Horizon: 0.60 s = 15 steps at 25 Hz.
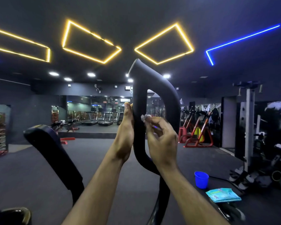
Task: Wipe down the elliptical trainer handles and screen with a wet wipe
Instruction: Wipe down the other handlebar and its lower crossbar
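Handle [139, 101]: looped, upright, centre. Left hand [126, 132] grips its straight bar, steadying it. Right hand [161, 142] pinches crumpled wipe [145, 117] against bar's inner side, for rubbing. Wipe pack [223, 194], bucket [201, 179]: floor, right, within reach.

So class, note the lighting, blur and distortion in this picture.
Head view: dim gym lit by yellow and blue ceiling strips; right hand and wipe motion-blurred; wide lens bows the edges; handle fairly sharp.
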Available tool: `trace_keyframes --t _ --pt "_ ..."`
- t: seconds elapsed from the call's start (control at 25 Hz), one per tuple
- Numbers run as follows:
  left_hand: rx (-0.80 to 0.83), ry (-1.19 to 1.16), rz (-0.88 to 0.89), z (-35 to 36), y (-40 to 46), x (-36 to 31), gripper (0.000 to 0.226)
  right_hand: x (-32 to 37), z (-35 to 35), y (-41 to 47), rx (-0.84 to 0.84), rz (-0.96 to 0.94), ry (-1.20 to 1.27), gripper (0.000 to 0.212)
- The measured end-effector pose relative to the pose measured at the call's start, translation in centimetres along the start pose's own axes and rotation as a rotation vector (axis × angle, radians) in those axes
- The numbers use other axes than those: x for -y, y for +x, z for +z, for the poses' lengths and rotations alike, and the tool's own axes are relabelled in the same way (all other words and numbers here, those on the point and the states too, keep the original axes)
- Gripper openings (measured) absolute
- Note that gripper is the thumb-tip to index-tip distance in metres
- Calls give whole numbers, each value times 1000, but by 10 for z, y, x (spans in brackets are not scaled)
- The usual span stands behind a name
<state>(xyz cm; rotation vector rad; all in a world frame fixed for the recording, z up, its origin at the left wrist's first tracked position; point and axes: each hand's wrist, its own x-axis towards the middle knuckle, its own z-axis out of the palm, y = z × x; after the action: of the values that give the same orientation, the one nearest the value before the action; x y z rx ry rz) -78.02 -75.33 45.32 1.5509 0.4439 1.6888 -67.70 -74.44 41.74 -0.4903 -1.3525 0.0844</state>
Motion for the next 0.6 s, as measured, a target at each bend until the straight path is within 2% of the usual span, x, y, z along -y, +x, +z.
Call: trace_keyframes --t 0.08,0.24,0.32,0.6 --pt "7 -3 8 0 -1 -1 66 0 -2 -2 57 2 -11 32" --pt "50 26 47 -2 0 2 66 16 19 40 -81 -108 95 28" --pt "57 44 54 -3 2 2 67 17 25 46 -86 -133 117 30" --pt "8 132 36 -1 -2 1 71 -23 -8 -5 167 -138 -146 49"
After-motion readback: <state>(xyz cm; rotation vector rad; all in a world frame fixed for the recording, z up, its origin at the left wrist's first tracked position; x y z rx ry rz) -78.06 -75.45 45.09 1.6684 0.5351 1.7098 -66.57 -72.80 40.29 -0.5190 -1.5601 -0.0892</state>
